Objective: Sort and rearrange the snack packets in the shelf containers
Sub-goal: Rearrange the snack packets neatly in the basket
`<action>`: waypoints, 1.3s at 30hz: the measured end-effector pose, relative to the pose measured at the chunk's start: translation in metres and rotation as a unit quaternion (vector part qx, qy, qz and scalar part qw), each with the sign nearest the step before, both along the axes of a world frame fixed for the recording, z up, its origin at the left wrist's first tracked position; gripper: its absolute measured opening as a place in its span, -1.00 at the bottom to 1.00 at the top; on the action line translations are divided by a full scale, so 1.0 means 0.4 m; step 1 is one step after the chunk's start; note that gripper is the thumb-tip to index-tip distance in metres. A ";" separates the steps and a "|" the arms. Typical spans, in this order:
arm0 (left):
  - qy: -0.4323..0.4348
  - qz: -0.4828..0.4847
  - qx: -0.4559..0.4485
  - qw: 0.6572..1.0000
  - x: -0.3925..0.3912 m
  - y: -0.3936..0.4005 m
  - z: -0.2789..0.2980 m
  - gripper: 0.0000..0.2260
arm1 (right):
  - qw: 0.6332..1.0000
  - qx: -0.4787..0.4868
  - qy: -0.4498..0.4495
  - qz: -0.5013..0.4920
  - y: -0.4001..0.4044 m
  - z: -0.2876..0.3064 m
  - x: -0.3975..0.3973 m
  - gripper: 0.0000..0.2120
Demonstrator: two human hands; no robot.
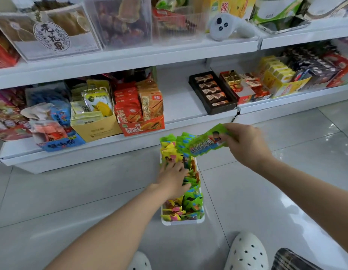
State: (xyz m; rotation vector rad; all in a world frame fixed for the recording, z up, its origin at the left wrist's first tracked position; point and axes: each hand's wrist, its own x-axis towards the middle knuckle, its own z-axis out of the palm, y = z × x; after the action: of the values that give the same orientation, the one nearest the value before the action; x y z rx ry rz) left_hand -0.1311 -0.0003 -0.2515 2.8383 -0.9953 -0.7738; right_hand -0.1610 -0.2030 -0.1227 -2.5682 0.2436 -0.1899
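Observation:
A long white container [183, 222] stands on the floor tiles, packed with several green and yellow snack packets [190, 201]. My left hand [174, 179] reaches into the middle of the container, its fingers down among the packets. My right hand [245, 145] pinches one green snack packet [205, 143] by its right end and holds it in the air above the far end of the container.
A white shelf [181, 106] runs behind the container, with an open bare stretch between a red snack box [142, 114] and a black chocolate tray [212, 92]. A white controller [227, 26] lies on the upper shelf. My white shoes [247, 252] are near the container.

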 end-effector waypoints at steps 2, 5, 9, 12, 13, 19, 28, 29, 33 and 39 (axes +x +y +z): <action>-0.003 -0.016 -0.012 1.000 -0.012 0.025 -0.004 -0.50 | 1.000 0.009 -0.001 0.015 0.015 -0.014 -0.004 -0.83; -0.004 -0.030 -0.027 0.999 -0.017 0.046 -0.003 -0.50 | 0.999 0.015 0.017 0.036 0.035 -0.046 -0.007 -0.82; -0.009 -0.022 -0.053 0.998 -0.022 0.049 -0.009 -0.49 | 0.992 0.008 0.085 0.091 0.072 -0.112 0.006 -0.78; -0.013 -0.016 -0.067 0.998 -0.020 0.050 -0.014 -0.49 | 0.985 -0.042 0.133 0.098 0.110 -0.183 0.036 -0.76; -0.015 -0.014 -0.073 0.997 -0.019 0.051 -0.015 -0.50 | 0.983 -0.076 0.145 0.086 0.123 -0.204 0.048 -0.74; -0.009 0.000 -0.103 0.995 -0.012 0.061 -0.023 -0.50 | 0.948 -0.222 0.222 0.054 0.166 -0.300 0.094 -0.75; -0.013 0.002 -0.108 0.994 0.010 0.055 -0.039 -0.47 | 0.963 -0.096 0.232 0.101 0.109 -0.299 0.116 -0.77; -0.014 0.002 -0.106 0.994 0.009 0.052 -0.040 -0.46 | 0.973 -0.088 0.197 0.078 0.102 -0.293 0.118 -0.78; -0.015 0.005 -0.113 0.993 -0.002 0.056 -0.043 -0.46 | 0.974 -0.126 0.183 0.050 0.111 -0.295 0.126 -0.74; -0.015 0.009 -0.123 0.992 -0.011 0.058 -0.041 -0.48 | 0.970 -0.155 0.190 0.006 0.146 -0.329 0.127 -0.74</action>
State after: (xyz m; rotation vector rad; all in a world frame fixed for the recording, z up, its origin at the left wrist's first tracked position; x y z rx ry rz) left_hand -0.1353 0.0230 -0.2679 2.6520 -0.9908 -0.5637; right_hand -0.1102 -0.1445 -0.2544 -2.9014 0.3642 0.2964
